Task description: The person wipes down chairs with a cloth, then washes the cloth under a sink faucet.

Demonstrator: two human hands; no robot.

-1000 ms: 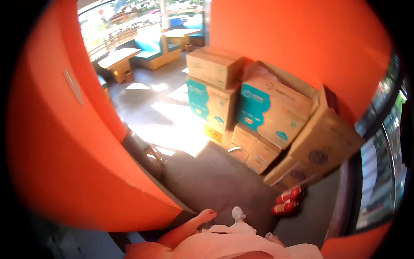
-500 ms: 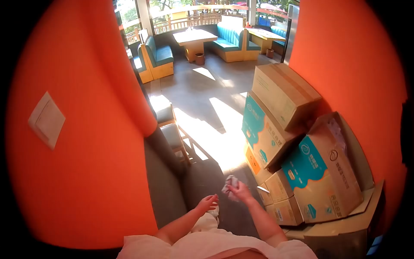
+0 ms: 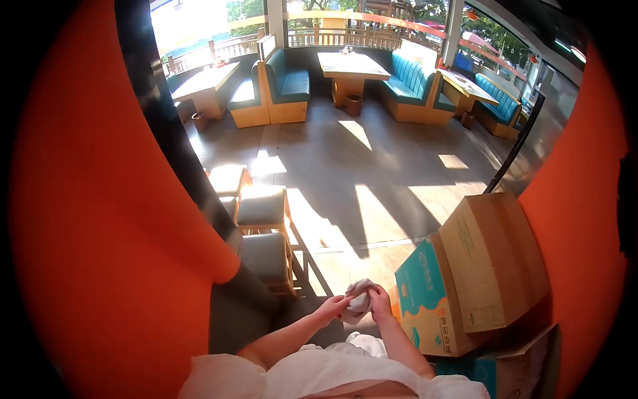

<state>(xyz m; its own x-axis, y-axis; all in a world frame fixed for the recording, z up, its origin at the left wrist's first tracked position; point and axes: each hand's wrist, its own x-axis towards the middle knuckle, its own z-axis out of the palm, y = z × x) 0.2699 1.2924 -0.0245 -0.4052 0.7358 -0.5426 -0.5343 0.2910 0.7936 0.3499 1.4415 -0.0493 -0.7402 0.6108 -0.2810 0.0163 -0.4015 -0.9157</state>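
A crumpled whitish cloth (image 3: 359,300) is held between both hands in front of my body, at the lower middle of the view. My left hand (image 3: 333,307) has its fingers closed on the cloth's left side. On the other side, my right hand (image 3: 380,302) grips the cloth's right edge. Stacked cardboard boxes (image 3: 488,259) stand to the right of my right arm, one of them with a teal printed panel (image 3: 421,276).
Several dark-topped stools (image 3: 262,206) stand at the left beside an orange wall (image 3: 119,199). Farther off are tables (image 3: 352,64), teal booth seats (image 3: 407,76) and a small bin (image 3: 353,105). A glass door (image 3: 531,133) is at the right.
The view has moved forward past the boxes. My left hand has come over to the cloth that my right hand held alone half a second ago, and both now hold it.
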